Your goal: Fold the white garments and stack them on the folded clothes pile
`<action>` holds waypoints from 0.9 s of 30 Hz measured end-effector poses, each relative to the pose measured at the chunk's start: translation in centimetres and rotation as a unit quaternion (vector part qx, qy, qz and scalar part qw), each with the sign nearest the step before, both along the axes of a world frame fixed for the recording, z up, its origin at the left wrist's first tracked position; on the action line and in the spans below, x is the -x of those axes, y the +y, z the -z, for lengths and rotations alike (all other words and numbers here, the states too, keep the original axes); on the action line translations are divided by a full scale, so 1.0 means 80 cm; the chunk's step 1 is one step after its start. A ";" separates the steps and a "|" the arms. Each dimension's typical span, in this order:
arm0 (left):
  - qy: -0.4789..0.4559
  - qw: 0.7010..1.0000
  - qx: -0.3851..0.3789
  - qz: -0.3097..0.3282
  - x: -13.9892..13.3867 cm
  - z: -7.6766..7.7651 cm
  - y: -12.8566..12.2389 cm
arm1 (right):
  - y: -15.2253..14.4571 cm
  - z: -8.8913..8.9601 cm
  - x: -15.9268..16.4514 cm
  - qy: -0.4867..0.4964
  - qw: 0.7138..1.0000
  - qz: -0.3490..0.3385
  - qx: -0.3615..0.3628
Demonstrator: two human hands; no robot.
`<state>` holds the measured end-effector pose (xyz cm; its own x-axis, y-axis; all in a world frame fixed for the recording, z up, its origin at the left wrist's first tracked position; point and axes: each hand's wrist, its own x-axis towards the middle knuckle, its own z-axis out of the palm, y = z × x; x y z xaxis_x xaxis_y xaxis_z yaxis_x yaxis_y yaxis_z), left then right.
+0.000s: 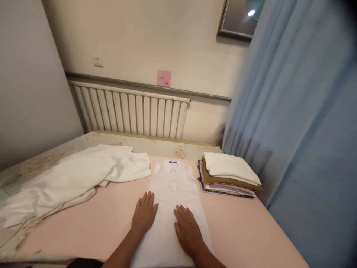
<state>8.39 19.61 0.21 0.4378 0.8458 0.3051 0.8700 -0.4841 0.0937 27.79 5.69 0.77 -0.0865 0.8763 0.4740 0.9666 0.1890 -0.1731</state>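
Observation:
A white collared shirt lies front up in a long narrow shape, its sleeves out of sight. The collar, with a blue label inside, points away from me. My left hand rests at the shirt's left edge, fingers stretched out and nothing gripped. Flat on the shirt's right half lies my right hand, its fingers extended and also holding nothing. The shirt's near end runs down to the bottom of the view between my forearms.
Loose white cloth spreads over the left side of the pink sheet. A stack of folded clothes stands at the right, beside a blue curtain. Behind the bed, a white radiator runs along the wall.

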 end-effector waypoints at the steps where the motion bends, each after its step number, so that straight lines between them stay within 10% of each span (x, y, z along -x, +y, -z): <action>1: 0.002 1.000 0.001 -0.001 0.000 0.000 -0.001 | 0.000 0.000 0.000 0.000 1.000 0.001 -0.001; 27: -0.007 1.000 -0.012 0.001 0.008 -0.002 -0.010 | 0.001 0.002 -0.001 0.005 1.000 -0.005 -0.024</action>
